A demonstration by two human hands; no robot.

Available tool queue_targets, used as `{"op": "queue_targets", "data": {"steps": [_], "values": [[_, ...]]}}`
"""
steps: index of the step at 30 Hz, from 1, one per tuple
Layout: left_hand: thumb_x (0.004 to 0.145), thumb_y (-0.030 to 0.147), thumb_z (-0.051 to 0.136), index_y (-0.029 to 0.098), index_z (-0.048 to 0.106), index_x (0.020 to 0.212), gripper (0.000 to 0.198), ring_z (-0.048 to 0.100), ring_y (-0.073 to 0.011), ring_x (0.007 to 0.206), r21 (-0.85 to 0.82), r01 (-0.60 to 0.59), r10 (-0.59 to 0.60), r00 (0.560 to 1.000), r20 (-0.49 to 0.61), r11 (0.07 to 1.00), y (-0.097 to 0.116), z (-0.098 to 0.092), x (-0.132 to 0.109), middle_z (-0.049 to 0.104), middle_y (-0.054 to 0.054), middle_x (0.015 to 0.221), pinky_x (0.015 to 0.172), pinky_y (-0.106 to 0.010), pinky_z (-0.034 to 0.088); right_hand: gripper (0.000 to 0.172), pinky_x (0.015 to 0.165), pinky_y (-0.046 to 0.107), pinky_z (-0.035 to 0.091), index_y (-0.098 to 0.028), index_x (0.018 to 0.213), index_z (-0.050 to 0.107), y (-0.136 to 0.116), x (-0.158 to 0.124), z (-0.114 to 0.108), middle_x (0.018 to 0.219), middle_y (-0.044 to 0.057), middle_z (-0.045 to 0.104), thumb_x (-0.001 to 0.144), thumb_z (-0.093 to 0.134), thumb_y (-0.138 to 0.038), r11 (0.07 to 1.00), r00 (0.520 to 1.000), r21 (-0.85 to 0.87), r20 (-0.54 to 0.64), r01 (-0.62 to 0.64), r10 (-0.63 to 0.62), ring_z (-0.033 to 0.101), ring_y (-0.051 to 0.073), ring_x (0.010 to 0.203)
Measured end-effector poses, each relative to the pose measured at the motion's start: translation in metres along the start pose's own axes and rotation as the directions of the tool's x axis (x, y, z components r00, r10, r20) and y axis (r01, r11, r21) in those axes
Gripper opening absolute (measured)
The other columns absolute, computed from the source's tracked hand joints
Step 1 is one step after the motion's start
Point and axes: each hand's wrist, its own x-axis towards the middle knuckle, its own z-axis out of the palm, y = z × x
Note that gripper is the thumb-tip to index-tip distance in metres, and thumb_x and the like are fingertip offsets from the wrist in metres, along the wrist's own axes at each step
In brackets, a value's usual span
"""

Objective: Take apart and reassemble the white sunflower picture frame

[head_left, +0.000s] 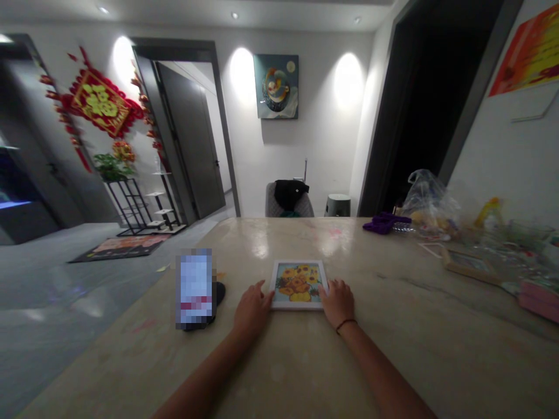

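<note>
A white picture frame (299,306) with a sunflower picture (299,281) lies on the table in front of me. At its left edge is my left hand (253,308), the thumb against the frame's lower left side and the index finger pointing forward. My right hand (339,302) grips the opposite edge, its thumb over the white border and its fingers bent beside it. A thin dark bracelet (346,326) circles my right wrist. The undersides of my fingers are hidden.
Left of my hands, a blurred-out lit screen (195,288) stands on a dark base. At the right lie a purple cloth (384,223), a clear plastic bag (430,201), a wooden frame (469,265) and a pink object (539,299). A chair (271,203) stands beyond the table's far edge.
</note>
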Motion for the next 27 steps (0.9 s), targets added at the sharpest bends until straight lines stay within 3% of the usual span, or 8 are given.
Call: {"op": "queue_targets", "data": {"steps": [4,7,10,13,15,17,21,27], "values": [[0.082,0.035,0.039,0.009,0.037,0.126,0.051,0.056,-0.0158,0.081,-0.065,0.040,-0.037,0.998,0.042,0.997,-0.007,-0.006,0.003,0.061,-0.007,0.090,0.074,-0.024,0.039,0.037,0.087,0.032,0.036,-0.010,0.112,0.052,0.001,0.002,-0.008,0.111,0.016,0.055,0.081,0.042,-0.028,0.997,0.994,0.027,-0.087,0.073,-0.070,0.049,0.024,0.103],[0.080,0.026,0.044,0.013,0.032,0.129,0.053,0.058,-0.0142,0.074,-0.046,0.019,-0.016,0.998,0.065,0.999,-0.012,-0.016,0.005,0.062,-0.004,0.084,0.067,-0.023,0.038,0.046,0.078,0.028,0.040,-0.010,0.125,0.039,0.003,0.003,-0.019,0.106,0.013,0.058,0.079,0.038,-0.017,0.989,0.989,0.113,-0.119,0.096,-0.082,0.054,0.020,0.094],[0.081,0.025,0.041,0.018,0.054,0.108,0.031,0.058,-0.0141,0.073,-0.016,-0.057,0.058,0.998,0.013,0.998,-0.014,-0.029,0.007,0.064,-0.004,0.081,0.065,-0.022,0.037,0.048,0.067,0.024,0.041,-0.013,0.126,0.036,0.003,0.003,-0.030,0.107,0.011,0.060,0.079,0.034,-0.012,0.972,0.986,0.209,-0.144,0.111,-0.081,0.058,0.016,0.083],[0.081,0.038,0.039,0.018,0.062,0.075,0.031,0.056,-0.0140,0.063,-0.014,-0.075,0.074,0.997,-0.029,0.997,-0.013,-0.038,0.007,0.063,-0.003,0.069,0.057,-0.022,0.034,0.026,0.058,0.023,0.037,-0.017,0.090,0.061,0.004,0.004,-0.042,0.082,0.007,0.066,0.081,0.038,-0.025,0.961,0.990,0.246,-0.101,0.125,-0.103,0.058,0.015,0.067],[0.080,0.044,0.039,0.018,0.061,0.066,0.038,0.053,-0.0126,0.055,-0.043,-0.049,0.045,0.995,-0.092,0.998,-0.010,-0.042,0.007,0.060,-0.001,0.060,0.052,-0.021,0.031,0.040,0.051,0.023,0.033,-0.018,0.056,0.058,0.006,0.005,-0.049,0.055,0.004,0.061,0.082,0.038,-0.041,0.949,0.994,0.298,-0.058,0.102,-0.088,0.053,0.013,0.051],[0.079,0.047,0.038,0.017,0.059,0.060,0.041,0.049,-0.0110,0.050,-0.086,-0.036,0.018,0.980,-0.199,0.996,-0.007,-0.045,0.006,0.056,0.000,0.053,0.050,-0.021,0.028,0.056,0.047,0.024,0.030,-0.020,0.039,0.045,0.009,0.007,-0.054,0.038,0.002,0.050,0.081,0.032,-0.053,0.916,0.999,0.398,-0.047,0.042,-0.026,0.045,0.012,0.040],[0.078,0.049,0.037,0.017,0.055,0.053,0.045,0.041,-0.0089,0.044,-0.152,-0.077,0.018,0.933,-0.360,0.985,-0.003,-0.048,0.003,0.045,0.004,0.045,0.048,-0.020,0.027,0.061,0.046,0.024,0.031,-0.022,0.034,0.034,0.015,0.011,-0.058,0.031,0.000,0.041,0.079,0.024,-0.062,0.842,0.996,0.538,-0.054,-0.034,0.075,0.042,0.012,0.035],[0.080,0.048,0.036,0.017,0.056,0.059,0.043,0.041,-0.0087,0.045,-0.124,-0.146,0.083,0.907,-0.414,0.981,-0.004,-0.045,0.000,0.047,0.004,0.048,0.048,-0.020,0.027,0.059,0.048,0.024,0.032,-0.022,0.035,0.035,0.016,0.011,-0.059,0.032,-0.002,0.040,0.079,0.026,-0.061,0.832,0.991,0.554,-0.117,0.013,0.062,0.043,0.012,0.036]]}}
